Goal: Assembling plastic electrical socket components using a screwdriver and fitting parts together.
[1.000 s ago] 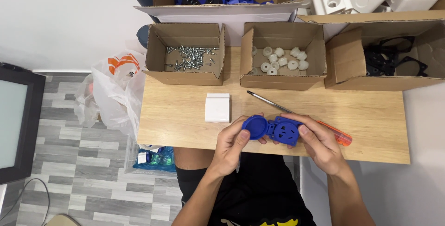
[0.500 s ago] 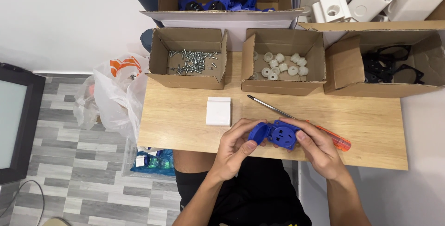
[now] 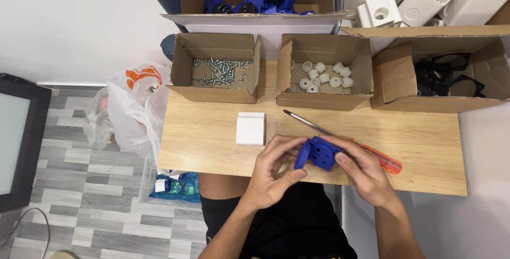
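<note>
The blue plastic socket (image 3: 317, 154) sits between both hands just above the near edge of the wooden table. It is a small, squarish part with a round face that shows several dark holes, and that face is turned up towards the camera. A hinged round lid stands open on its left side, tilted up on edge. Fingers cover its right side and its lower left corner.
</note>
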